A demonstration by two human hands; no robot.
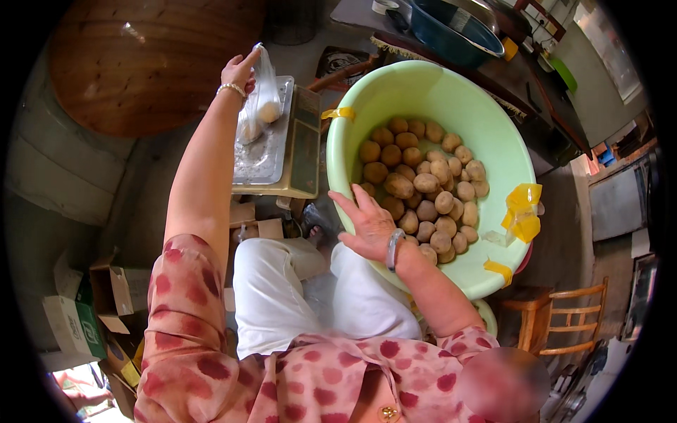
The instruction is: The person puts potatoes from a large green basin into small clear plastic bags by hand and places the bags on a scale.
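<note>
My left hand (240, 71) is closed on the top of a thin clear plastic bag (265, 83). The bag hangs down to the metal tray (259, 166) of a weighing scale (305, 144); a few pale, roundish pieces show through it, their kind hard to make out. To the right stands a large light-green basin (441, 83), its lower part covered with many brown potatoes (425, 182). Across the basin's near left rim lies my right hand (370, 229), fingers spread and nothing gripped; a bracelet circles its wrist.
Yellow tape (522, 213) sticks to the basin's rim in several places. A round wooden board (151, 63) stands far left. Cardboard boxes (120, 289) pile up at the lower left. A dark blue tub (451, 32) sits on the far table, and a wooden chair (575, 317) at right.
</note>
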